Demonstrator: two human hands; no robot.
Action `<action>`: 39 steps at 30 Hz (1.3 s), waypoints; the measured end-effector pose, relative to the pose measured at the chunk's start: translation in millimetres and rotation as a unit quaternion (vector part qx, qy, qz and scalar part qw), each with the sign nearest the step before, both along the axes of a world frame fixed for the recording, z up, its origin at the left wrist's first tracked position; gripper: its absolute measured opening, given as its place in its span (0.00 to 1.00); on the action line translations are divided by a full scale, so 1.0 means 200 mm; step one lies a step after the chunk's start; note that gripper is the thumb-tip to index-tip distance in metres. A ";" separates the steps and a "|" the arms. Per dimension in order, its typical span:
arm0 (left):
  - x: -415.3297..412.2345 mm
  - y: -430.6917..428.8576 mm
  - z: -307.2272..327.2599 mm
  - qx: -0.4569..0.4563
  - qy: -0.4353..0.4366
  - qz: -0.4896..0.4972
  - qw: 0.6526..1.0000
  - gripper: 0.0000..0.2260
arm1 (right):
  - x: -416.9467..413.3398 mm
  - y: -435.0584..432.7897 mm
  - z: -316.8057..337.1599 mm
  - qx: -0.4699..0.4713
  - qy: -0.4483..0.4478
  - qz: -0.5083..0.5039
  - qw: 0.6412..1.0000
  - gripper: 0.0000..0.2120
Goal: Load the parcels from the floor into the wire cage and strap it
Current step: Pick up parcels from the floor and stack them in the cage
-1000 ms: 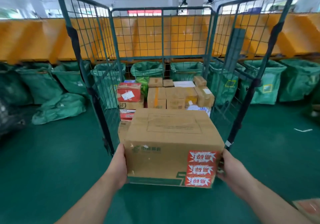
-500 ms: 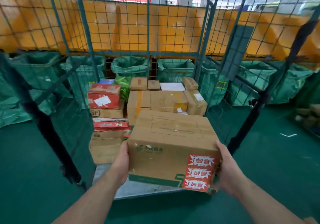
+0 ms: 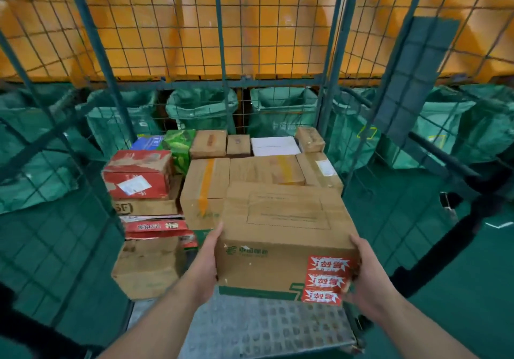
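A green floor (image 3: 459, 317) runs back to a row of green sacks (image 3: 201, 108) under an orange barrier (image 3: 155, 33). In front stands the wire cage (image 3: 221, 52), parcels (image 3: 205, 186) stacked in its rear half, its studded metal base (image 3: 264, 328) showing at the near edge. Just above that base hangs a cardboard box (image 3: 278, 233), with the left hand (image 3: 205, 261) and right hand (image 3: 367, 275) each keeping a firm grip on one side of it.

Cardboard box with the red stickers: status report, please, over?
The left hand and right hand hold the cardboard box by its sides. Box over cage floor, touchdown unclear. Ahead and left: stacked parcels.
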State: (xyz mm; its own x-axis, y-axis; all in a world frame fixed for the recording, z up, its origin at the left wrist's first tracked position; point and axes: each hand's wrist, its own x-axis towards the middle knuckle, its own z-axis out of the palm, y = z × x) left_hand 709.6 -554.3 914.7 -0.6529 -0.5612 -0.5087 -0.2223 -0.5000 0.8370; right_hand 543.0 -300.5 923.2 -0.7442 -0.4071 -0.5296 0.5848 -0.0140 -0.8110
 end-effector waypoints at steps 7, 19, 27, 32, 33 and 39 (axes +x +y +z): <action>-0.43 -0.24 -0.01 -0.016 -0.059 0.067 0.996 0.22 | -0.60 -0.37 -0.12 -0.014 -0.021 0.028 0.999 0.23; -1.06 -0.84 -0.10 -0.001 -0.042 0.075 0.996 0.20 | -1.23 -1.04 -0.24 0.010 -0.005 0.025 1.000 0.23; -1.75 -1.34 -0.15 -0.024 -0.034 0.102 0.994 0.24 | -1.86 -1.56 -0.23 0.057 0.050 0.019 0.997 0.26; -2.20 -1.57 -0.21 -0.095 -0.012 0.096 0.991 0.25 | -2.29 -1.81 -0.31 -0.013 0.082 0.020 0.996 0.27; -2.29 -1.60 -0.23 -0.099 -0.010 0.097 0.990 0.25 | -2.39 -1.85 -0.33 -0.010 0.101 0.016 0.995 0.20; -2.80 -1.82 -0.39 -0.146 0.008 0.073 0.987 0.22 | -2.97 -2.05 -0.46 -0.027 0.191 0.027 0.981 0.20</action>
